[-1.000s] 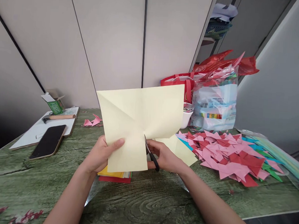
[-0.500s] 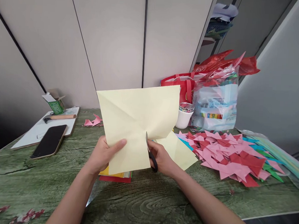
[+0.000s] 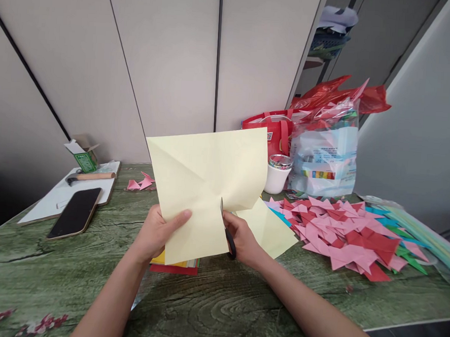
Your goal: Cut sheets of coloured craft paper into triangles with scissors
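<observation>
A creased pale yellow sheet of paper [image 3: 210, 162] is held up over the table. My left hand [image 3: 158, 233] grips its lower left part, thumb on the near face and the other fingers hidden behind. Black-handled scissors [image 3: 230, 244] are in my right hand [image 3: 243, 238], at a cut running up from the sheet's lower edge. One blade shows against the paper near the sheet's middle. Right of the cut, the paper curls away behind my right hand. Another pale yellow piece [image 3: 270, 227] lies on the table beyond that hand. Under the sheet sits a stack of coloured paper [image 3: 175, 267].
A pile of folded pink and red paper shapes [image 3: 343, 231] covers the table's right side. Behind it stand a white jar [image 3: 276, 179], a red bag [image 3: 276, 136] and a filled plastic bag [image 3: 324, 159]. At left lie a phone [image 3: 75, 213] and a hammer [image 3: 91, 176].
The scissors and my right hand have shifted very slightly, and the sheet's right side curls a little further inward. My left hand keeps its hold.
</observation>
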Tool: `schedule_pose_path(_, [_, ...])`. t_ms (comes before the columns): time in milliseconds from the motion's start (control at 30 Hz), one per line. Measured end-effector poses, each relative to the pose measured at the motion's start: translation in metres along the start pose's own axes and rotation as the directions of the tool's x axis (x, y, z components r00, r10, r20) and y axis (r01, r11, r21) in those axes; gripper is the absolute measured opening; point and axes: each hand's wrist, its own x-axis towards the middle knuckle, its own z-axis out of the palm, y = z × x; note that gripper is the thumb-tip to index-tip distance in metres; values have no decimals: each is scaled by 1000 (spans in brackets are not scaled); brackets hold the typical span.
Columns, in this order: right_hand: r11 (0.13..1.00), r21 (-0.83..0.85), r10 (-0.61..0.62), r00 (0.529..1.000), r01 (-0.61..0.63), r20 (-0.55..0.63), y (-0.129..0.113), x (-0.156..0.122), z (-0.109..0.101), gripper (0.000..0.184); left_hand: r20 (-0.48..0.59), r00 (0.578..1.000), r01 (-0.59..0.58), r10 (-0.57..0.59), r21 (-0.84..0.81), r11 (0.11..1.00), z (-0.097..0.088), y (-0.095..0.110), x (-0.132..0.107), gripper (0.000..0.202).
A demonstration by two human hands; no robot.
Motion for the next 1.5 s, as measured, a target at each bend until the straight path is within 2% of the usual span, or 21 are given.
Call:
schedule_pose_path(600, [1000,10,-13,999,14,-51,2,1,3,36,-51,998,-26,28,44,999,1,-2,0,29])
schedule_pose_path(1033, [996,71,-42,997,47,-65,5,2,5,30,-45,999,8,-7,15,1000,3,-2,2,26])
schedule_pose_path(1500, [998,46,-46,994,51,-96,6,2,5,30,-22,1000,22,-21,16,1000,2,-2,1,32])
